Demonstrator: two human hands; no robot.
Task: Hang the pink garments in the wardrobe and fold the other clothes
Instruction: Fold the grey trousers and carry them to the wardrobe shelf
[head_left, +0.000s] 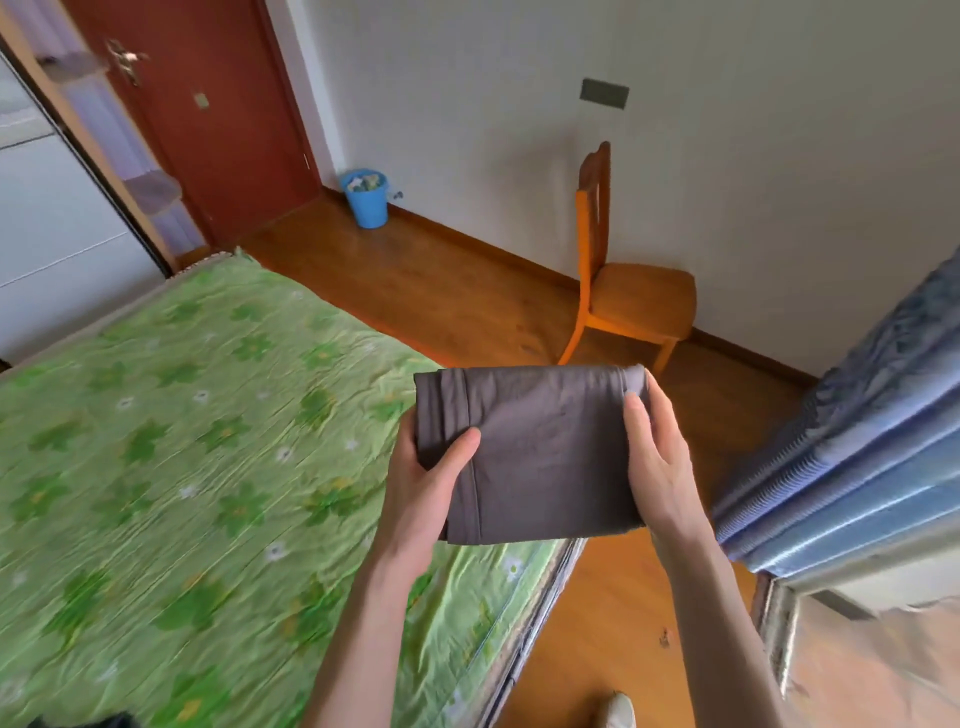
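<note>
— Above the bed's right edge, what is being held?
— One folded grey garment (540, 457), a neat rectangle held flat in the air. Two hands carry it: the left hand (426, 488) grips the left side with the thumb pressed on top, and the right hand (657, 462) grips the right side, thumb on top and fingers curled round the far corner.

— Other things, counted?
— One bed (182, 441) with a green flowered cover, one wooden chair (618, 280) against the wall, one blue bin (366, 197) by the red-brown door (208, 104), one blue curtain (852, 441) at right, and white wardrobe panels (57, 228) at far left.

— Any writing?
— None I can read; a dark plate (604, 93) on the wall is too small to tell.

— Room to move?
— The garment hangs partly over the mattress edge, partly over the wooden floor (467, 291). A strip of floor runs between bed and curtain, widening toward the chair and door. The bed cover lies bare across nearly all its surface.
</note>
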